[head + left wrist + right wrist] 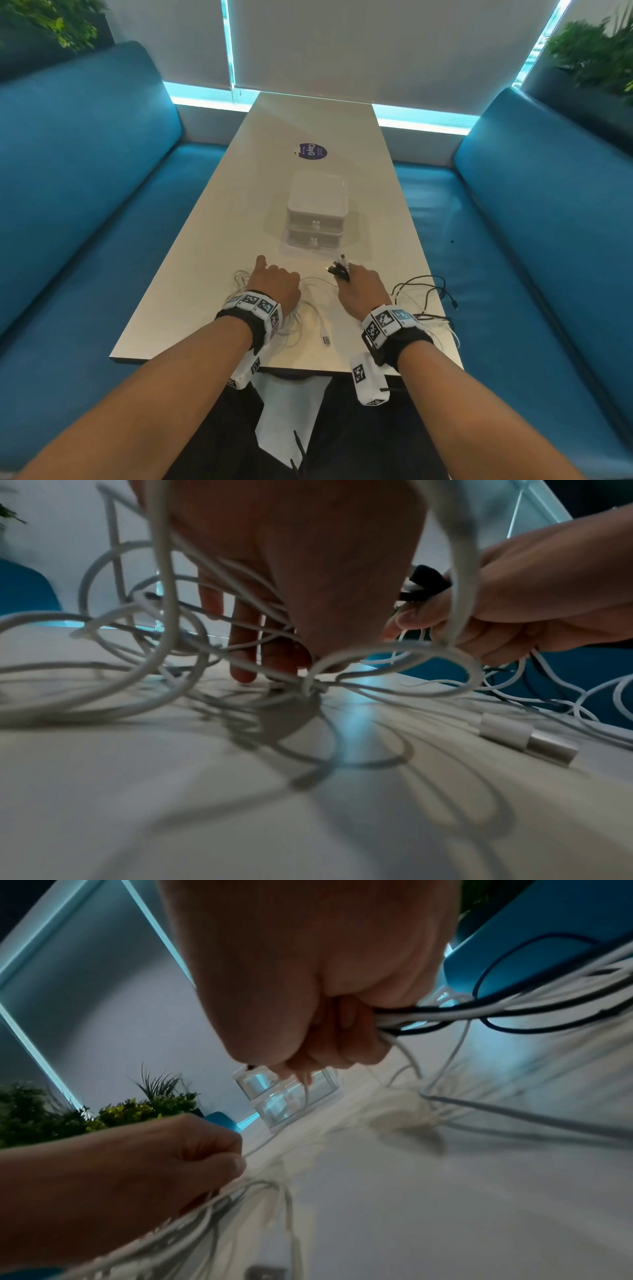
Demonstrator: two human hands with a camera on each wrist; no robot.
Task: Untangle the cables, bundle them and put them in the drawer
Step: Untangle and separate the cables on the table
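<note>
A tangle of white cables [296,322] lies on the table's near edge under my left hand [274,281]. Its fingers [243,653] reach down among the loops, and in the right wrist view they curl round a thin white strand [260,1146]. My right hand [356,287] grips a bunch of black and white cable ends [339,269], plugs sticking out past the fingers. The strands [479,1012] trail from its fist to the right. Black cables [424,291] loop beside it. The white two-drawer unit [317,212] stands just beyond both hands, both drawers closed.
The pale table [205,274] runs away from me between two blue benches [85,205]. A loose USB plug [326,340] lies near the front edge. A purple round sticker [312,151] sits behind the drawer unit. Plants stand at both far corners.
</note>
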